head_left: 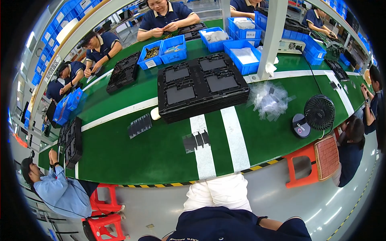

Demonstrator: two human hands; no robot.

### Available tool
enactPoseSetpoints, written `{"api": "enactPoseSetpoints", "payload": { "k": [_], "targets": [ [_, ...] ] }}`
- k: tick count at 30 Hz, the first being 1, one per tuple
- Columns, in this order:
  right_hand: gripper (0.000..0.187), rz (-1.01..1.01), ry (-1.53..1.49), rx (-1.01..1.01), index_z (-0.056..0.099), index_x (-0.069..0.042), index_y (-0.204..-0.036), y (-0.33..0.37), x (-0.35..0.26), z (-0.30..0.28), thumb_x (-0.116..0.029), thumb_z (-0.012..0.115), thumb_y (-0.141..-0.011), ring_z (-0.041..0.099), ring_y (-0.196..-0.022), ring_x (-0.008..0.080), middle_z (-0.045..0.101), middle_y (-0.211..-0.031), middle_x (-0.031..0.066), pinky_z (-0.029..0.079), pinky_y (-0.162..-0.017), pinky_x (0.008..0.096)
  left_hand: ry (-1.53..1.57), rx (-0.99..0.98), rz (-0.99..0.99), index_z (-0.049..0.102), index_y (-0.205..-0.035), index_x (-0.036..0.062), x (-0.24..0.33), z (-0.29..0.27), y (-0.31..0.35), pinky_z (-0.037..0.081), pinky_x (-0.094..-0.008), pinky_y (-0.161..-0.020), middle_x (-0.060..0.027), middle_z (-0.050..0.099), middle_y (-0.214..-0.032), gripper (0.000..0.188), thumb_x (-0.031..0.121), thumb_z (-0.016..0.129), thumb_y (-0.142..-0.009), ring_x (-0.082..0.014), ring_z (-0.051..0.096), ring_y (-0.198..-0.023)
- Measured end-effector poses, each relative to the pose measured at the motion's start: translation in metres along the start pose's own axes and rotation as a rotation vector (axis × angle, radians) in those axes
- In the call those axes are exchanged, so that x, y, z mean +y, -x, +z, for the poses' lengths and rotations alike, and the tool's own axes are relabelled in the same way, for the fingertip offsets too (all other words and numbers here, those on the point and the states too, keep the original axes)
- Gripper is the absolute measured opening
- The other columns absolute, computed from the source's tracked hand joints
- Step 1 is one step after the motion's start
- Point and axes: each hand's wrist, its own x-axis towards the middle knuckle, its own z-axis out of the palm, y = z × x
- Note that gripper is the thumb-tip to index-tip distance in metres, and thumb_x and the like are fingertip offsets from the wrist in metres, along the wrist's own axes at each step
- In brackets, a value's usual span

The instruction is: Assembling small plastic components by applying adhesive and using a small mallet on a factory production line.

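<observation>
Neither of my hands shows. Part of my bare right arm (274, 223), with a dark band on it, lies against my dark shirt at the lower edge; its hand is hidden. On the green table (169, 160) before me, a few small dark flat pieces with clear film (196, 141) lie across a white tape strip (204, 162). Left of them rests a dark sheet of strips (140, 126), beside a small cream-coloured rounded object (155, 113). Behind stands a tall stack of black plastic trays (205, 111), its top one holding flat dark panels (177, 75).
A loose heap of clear film pieces (270, 102) and a black fan (319, 112) stand at right. Blue bins (173, 56) and a white post (272, 44) rise behind the trays. Co-workers (167, 20) sit around the table. A red stool (299, 170) stands at the right edge.
</observation>
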Motion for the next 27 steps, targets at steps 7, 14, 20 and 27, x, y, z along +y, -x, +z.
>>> {"api": "enactPoseSetpoints", "payload": {
  "k": [7, 14, 20, 27],
  "targets": [
    [0.056, 0.025, -0.031, -0.003, 0.055, -0.009, -0.116, 0.008, 0.031, 0.018, -0.048, 0.058, -0.075, 0.054, -0.108, 0.0278, 0.056, -0.118, 0.0139, 0.042, -0.088, 0.039, 0.017, -0.012, -0.036, 0.052, -0.119, 0.0102, -0.027, -0.015, 0.011, 0.046, -0.0364, -0.085, -0.0106, 0.064, -0.102, 0.073, 0.049, 0.073, -0.061, -0.0284, 0.06, -0.097],
    [0.056, 0.064, 0.006, 0.006, 0.055, -0.009, -0.117, 0.008, 0.019, 0.011, -0.048, 0.058, -0.076, 0.054, -0.109, 0.0279, 0.056, -0.119, 0.014, 0.041, -0.089, 0.0391, 0.09, 0.012, -0.051, 0.052, -0.119, 0.0102, -0.018, -0.003, 0.002, 0.047, -0.0363, -0.085, -0.0104, 0.064, -0.102, 0.072, 0.048, 0.073, -0.061, -0.0283, 0.06, -0.096],
    [0.056, 0.078, 0.026, 0.013, 0.054, -0.01, -0.117, -0.001, -0.004, 0.009, -0.047, 0.057, -0.076, 0.053, -0.109, 0.028, 0.055, -0.119, 0.014, 0.041, -0.089, 0.0392, 0.136, 0.038, -0.079, 0.052, -0.118, 0.0102, -0.011, 0.014, 0.014, 0.047, -0.0363, -0.085, -0.0103, 0.064, -0.101, 0.071, 0.048, 0.073, -0.061, -0.0282, 0.06, -0.096],
    [0.056, 0.061, 0.006, 0.078, 0.054, -0.01, -0.118, 0.009, 0.004, 0.008, -0.047, 0.057, -0.076, 0.053, -0.11, 0.0281, 0.055, -0.12, 0.014, 0.041, -0.089, 0.0394, 0.119, 0.1, -0.091, 0.052, -0.118, 0.0101, -0.027, -0.017, 0.019, 0.047, -0.0362, -0.085, -0.0101, 0.064, -0.101, 0.071, 0.047, 0.073, -0.061, -0.028, 0.061, -0.095]
  ]
}}
